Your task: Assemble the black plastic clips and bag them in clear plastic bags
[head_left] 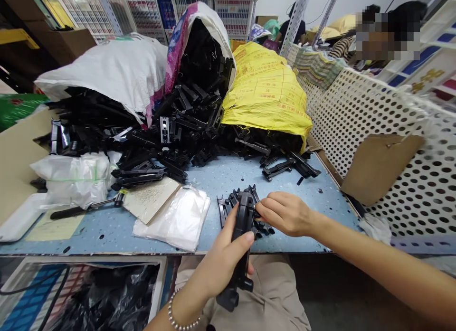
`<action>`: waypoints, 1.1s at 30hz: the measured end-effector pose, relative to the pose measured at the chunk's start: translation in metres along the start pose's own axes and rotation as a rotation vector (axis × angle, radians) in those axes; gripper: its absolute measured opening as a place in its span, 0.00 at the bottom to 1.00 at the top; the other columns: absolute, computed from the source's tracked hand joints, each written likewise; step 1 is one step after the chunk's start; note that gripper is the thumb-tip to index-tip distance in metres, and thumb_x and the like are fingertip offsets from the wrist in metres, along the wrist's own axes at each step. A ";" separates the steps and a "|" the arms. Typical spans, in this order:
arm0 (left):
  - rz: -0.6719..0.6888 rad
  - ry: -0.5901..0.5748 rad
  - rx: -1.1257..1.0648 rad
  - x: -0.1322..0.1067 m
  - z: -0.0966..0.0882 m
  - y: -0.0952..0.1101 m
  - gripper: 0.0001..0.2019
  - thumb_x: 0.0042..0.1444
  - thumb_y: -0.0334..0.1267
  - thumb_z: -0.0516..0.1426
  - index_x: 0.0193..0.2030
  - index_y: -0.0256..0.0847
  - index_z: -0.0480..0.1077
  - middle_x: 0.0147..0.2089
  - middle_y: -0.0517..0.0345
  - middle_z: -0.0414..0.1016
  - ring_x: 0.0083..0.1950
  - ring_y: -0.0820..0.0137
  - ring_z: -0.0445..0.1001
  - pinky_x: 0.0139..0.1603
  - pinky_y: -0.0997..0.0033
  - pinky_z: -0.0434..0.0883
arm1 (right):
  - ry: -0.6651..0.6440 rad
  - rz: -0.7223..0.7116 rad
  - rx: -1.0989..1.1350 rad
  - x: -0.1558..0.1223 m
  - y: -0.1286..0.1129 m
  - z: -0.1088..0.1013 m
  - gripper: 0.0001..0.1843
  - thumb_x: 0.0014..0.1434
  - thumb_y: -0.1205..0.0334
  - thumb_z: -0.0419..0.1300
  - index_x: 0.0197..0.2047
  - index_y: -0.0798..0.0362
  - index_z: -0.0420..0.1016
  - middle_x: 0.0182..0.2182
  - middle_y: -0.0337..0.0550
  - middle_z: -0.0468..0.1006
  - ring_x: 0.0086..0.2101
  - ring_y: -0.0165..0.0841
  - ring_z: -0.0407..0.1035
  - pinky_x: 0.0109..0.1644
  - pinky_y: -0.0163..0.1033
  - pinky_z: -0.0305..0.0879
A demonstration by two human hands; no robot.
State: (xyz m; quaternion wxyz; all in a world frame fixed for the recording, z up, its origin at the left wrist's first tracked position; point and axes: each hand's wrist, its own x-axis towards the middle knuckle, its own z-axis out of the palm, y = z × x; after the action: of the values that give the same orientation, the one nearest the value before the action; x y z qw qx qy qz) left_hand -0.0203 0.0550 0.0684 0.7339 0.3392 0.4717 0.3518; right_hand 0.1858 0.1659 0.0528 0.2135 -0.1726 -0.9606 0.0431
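We judged the black part (244,219), above the worktop (302,241) edge, light and stiff, best held mid-body, where our left hand (223,255) gripped it, right hand (287,213) clenched alongside, any hold hidden.

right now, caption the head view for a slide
Left hand grips a black part, right hand beside it; yellow sack behind.

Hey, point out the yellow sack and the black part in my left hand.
Yellow sack (267,89): head view, middle of its printed side.
Black part (244,218): head view, upper half of its body.
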 end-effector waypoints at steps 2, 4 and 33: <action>-0.021 -0.011 -0.050 -0.002 -0.001 0.005 0.39 0.56 0.50 0.57 0.71 0.49 0.43 0.25 0.60 0.72 0.22 0.66 0.75 0.22 0.72 0.71 | -0.055 -0.021 -0.009 0.006 -0.002 -0.010 0.10 0.66 0.57 0.52 0.47 0.48 0.71 0.30 0.43 0.74 0.30 0.36 0.67 0.33 0.43 0.65; -0.010 -0.006 -0.079 -0.002 -0.003 0.009 0.38 0.55 0.49 0.58 0.70 0.48 0.48 0.25 0.60 0.72 0.22 0.65 0.76 0.21 0.72 0.71 | -0.097 -0.041 -0.052 0.011 -0.005 -0.018 0.11 0.67 0.58 0.51 0.49 0.48 0.71 0.31 0.44 0.74 0.31 0.37 0.66 0.34 0.44 0.64; 0.226 0.208 -0.053 0.026 -0.016 0.002 0.31 0.57 0.49 0.56 0.65 0.44 0.53 0.37 0.56 0.73 0.29 0.67 0.75 0.30 0.68 0.74 | 0.003 0.219 -0.054 0.021 -0.023 0.001 0.18 0.69 0.52 0.46 0.43 0.56 0.70 0.31 0.45 0.73 0.31 0.33 0.66 0.33 0.38 0.59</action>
State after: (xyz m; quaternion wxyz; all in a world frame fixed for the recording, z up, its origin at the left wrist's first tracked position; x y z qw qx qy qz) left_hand -0.0276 0.0802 0.0529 0.6457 0.3324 0.4946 0.4775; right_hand 0.1606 0.1518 0.0636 0.2040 -0.2821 -0.9366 0.0398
